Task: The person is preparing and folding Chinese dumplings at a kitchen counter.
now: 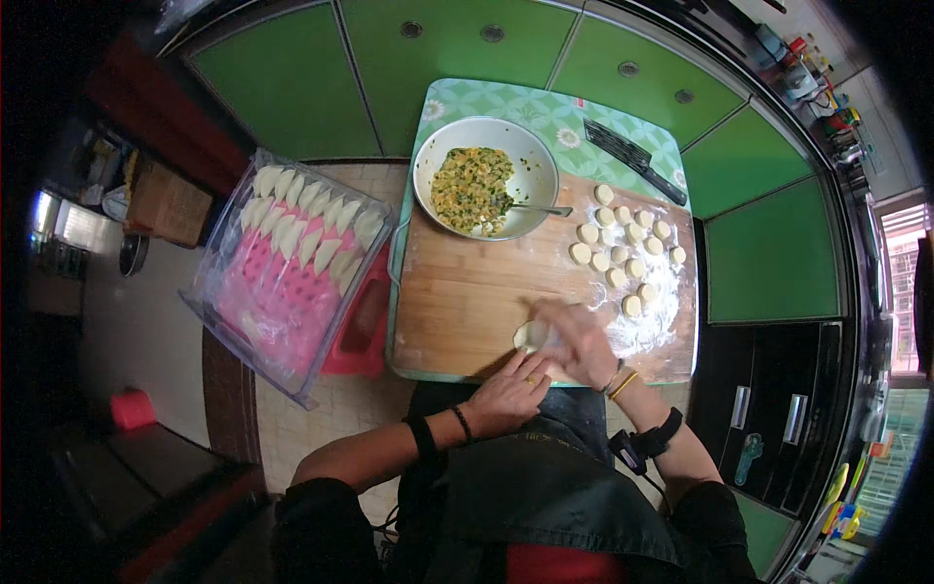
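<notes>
A small flattened dough round (pixel 521 337) lies near the front edge of the wooden cutting board (pixel 460 292). The fingertips of my left hand (pixel 514 387) hold its near edge against the board. Above its right side is my right hand (pixel 580 339), blurred, with a pale, roller-like tool (pixel 538 335) under its fingers. Most of that tool is hidden or smeared. Several cut dough pieces (pixel 619 254) sit at the board's right, beside scattered white flour (pixel 646 332). At the back left, a white bowl (pixel 546 164) holds chopped filling (pixel 471 186) with a metal spoon (pixel 540 209) in it.
A black cleaver (pixel 624 150) lies on the green patterned tabletop (pixel 525 109) behind the board. To the left, a clear plastic tray (pixel 219 219) holds rows of folded dumplings (pixel 295 191) on a pink dotted liner (pixel 270 270), above a red stool (pixel 372 314). Green cabinets (pixel 452 51) stand beyond the table.
</notes>
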